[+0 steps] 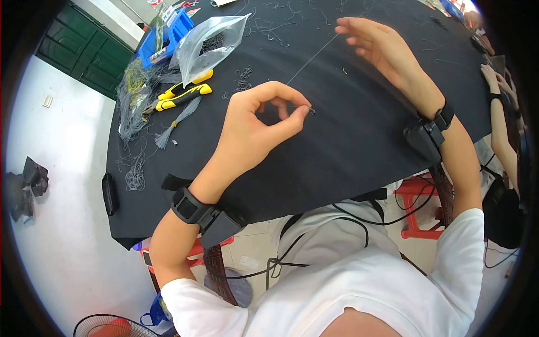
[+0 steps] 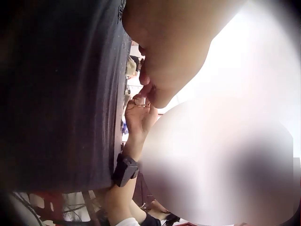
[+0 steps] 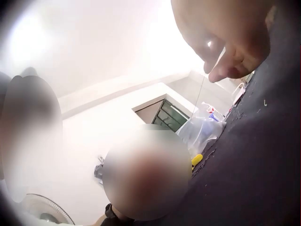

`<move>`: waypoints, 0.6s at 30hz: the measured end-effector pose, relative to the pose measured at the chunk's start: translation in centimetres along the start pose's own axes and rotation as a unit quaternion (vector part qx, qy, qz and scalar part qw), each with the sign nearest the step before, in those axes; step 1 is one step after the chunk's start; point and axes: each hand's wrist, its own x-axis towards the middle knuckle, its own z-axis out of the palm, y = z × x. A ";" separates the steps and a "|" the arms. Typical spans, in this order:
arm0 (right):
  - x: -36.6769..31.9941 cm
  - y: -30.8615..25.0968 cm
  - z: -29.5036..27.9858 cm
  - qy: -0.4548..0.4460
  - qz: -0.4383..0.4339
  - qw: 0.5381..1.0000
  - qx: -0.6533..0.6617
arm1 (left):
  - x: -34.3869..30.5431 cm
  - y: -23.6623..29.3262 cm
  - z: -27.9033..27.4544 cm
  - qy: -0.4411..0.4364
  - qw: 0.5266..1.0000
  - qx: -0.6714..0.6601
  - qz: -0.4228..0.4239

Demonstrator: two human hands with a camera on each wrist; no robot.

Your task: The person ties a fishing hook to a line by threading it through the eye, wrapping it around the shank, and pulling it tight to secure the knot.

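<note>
Head view, clock pos from ctr: tbl cloth (image 1: 348, 140) solid blk. Line (image 1: 313, 58) btwn hands gry. Hook (image 1: 313, 112) dk, w/ slight shine. Plier hndls (image 1: 184, 96) at 10 yel + blk. Line tangle (image 1: 132, 98) at 10 gry, w/ yel-grn strands. Tray (image 1: 181, 27) at 11 bright blu. Bag (image 1: 193, 53) at 11 clear/milky, dk bits showing thru. Door (image 1: 84, 50) at 10 dk grn. Wall (image 1: 67, 157) at 9 wht. Stool (image 1: 414, 222) at 4 red. Shirt (image 1: 337, 292) at 6 plain wht. Wrist straps (image 1: 190, 206) blk.
</note>
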 end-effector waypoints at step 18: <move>-2.8 -1.6 4.5 -0.228 -0.092 0.958 -0.150 | 0.4 0.6 -1.1 0.104 0.931 0.284 0.204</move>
